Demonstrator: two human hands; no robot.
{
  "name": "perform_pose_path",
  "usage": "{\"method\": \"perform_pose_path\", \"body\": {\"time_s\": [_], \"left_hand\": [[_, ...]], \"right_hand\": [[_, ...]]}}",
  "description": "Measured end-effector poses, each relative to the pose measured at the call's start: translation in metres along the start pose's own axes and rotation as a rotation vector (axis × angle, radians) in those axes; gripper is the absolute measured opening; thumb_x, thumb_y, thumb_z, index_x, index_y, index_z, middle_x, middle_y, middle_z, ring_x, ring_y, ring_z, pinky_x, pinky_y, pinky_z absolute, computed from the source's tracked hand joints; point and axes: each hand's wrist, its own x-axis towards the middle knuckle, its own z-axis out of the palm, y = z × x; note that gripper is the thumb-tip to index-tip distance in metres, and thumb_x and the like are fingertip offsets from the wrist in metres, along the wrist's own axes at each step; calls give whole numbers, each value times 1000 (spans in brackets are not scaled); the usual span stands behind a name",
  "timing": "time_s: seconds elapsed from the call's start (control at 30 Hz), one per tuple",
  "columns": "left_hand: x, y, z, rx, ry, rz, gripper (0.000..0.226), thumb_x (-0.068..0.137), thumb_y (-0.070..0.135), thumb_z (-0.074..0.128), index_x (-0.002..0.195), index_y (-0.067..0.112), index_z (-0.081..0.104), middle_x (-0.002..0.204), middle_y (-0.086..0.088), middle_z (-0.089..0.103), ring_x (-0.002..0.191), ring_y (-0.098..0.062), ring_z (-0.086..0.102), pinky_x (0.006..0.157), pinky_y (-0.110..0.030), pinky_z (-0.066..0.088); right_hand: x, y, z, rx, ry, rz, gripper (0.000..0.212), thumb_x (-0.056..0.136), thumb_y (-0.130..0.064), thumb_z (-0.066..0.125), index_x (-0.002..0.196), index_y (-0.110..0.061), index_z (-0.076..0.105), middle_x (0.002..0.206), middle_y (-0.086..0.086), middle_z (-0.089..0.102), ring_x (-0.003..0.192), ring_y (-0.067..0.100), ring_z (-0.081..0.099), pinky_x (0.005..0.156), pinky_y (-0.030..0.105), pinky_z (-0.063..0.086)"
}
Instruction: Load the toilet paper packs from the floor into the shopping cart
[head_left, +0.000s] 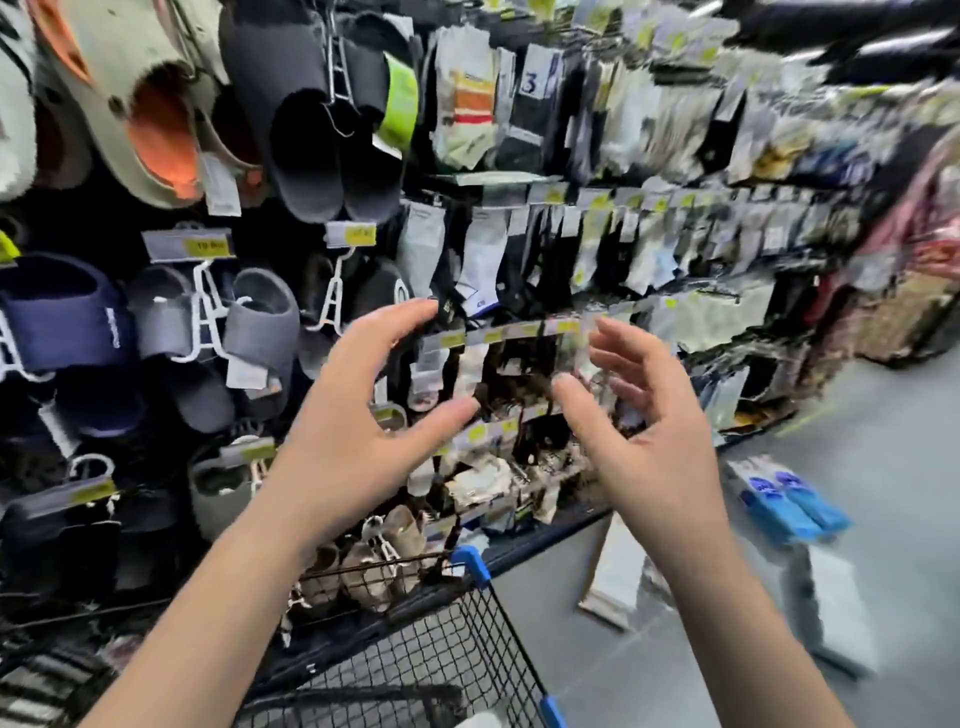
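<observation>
1. Both hands raised in mid-air over the black wire-mesh shopping cart with blue corner caps (467, 639), palms turned toward each other.
2. Left hand (358, 415): spread wide, fingers curved, thumb out, gripping nothing.
3. Right hand (644, 431): likewise open and loosely cupped, empty, a clear gap between it and the left.
4. Toilet paper, as far as can be told: a blue-and-white plastic-wrapped pack (784, 499) lying on the grey shop floor (883, 426) at about 4 o'clock from the hands, well apart from them and beyond the cart's far corner. Badly blurred, so identification only probable.
5. A second pale, flat wrapped package (613, 566) on the floor nearer the cart, at roughly 5 o'clock; too smeared to name with confidence.
6. Behind the hands, at 12 o'clock, racks of hanging socks in clear packets (597, 249); at 10 o'clock, hanging grey and navy slippers (171, 322).
7. Handling, judged: light for its bulk, soft and squashable, film wrap slick under bare fingers.
8. Best hold, judged: both palms pressed on opposite ends or long sides, fingers hooked under the bottom edge. Pinching the film alone likely to stretch or tear it.
9. No fragility worth fearing; dropping into the cart from low height probably harmless.
10. Cart contents mostly out of view.
</observation>
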Motion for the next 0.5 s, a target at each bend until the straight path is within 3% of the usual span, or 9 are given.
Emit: {"method": "perform_pose_path", "body": {"time_s": [0.23, 0.37, 0.5], "left_hand": [[-1, 47, 68, -101, -98, 42, 64, 82, 48, 71, 141, 42, 47, 143, 28, 48, 138, 6, 43, 112, -25, 37], [6, 83, 120, -175, -150, 12, 59, 80, 51, 70, 134, 55, 48, 137, 38, 48, 128, 16, 45, 102, -15, 39], [22, 123, 190, -221, -223, 47, 60, 82, 54, 70, 138, 52, 47, 138, 36, 49, 129, 16, 45, 103, -13, 38]], "right_hand": [[-28, 12, -95, -19, 186, 63, 49, 89, -36, 75, 135, -33, 58, 127, -13, 66, 124, 8, 61, 106, 40, 50], [-34, 25, -159, -6, 263, 86, 49, 86, -42, 75, 132, -38, 59, 126, -14, 66, 122, 6, 61, 106, 37, 49], [-39, 46, -233, 11, 321, 114, 47, 85, -43, 76, 129, -40, 60, 125, -14, 66, 121, 5, 61, 104, 35, 50]]}}
